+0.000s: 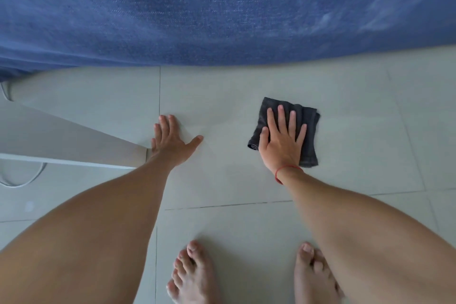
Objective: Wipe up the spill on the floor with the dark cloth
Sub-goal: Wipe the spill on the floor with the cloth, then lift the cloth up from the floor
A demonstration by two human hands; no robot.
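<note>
The folded dark grey cloth point(286, 131) lies flat on the pale tiled floor point(345, 118), pinned under the right hand point(281, 145), fingers point(292, 121) spread wide to press it down for wiping. The left hand point(172, 143), open and empty, rests on the tiles, likely bracing the crouch; no spill is plainly visible.

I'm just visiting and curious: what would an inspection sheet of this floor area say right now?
Surface: pale tiled floor with dark grout lines; no puddle clearly visible.
Job's things: dark cloth, folded, flat on the floor.
Clutter: nothing seen.
Hands: right hand pressed flat on the cloth, fingers spread, red string on the wrist; left hand flat on the bare floor, empty.
Cables: white cord looping at the left edge.
Surroundings: blue fabric along the top, white board at left, two bare feet below.
</note>
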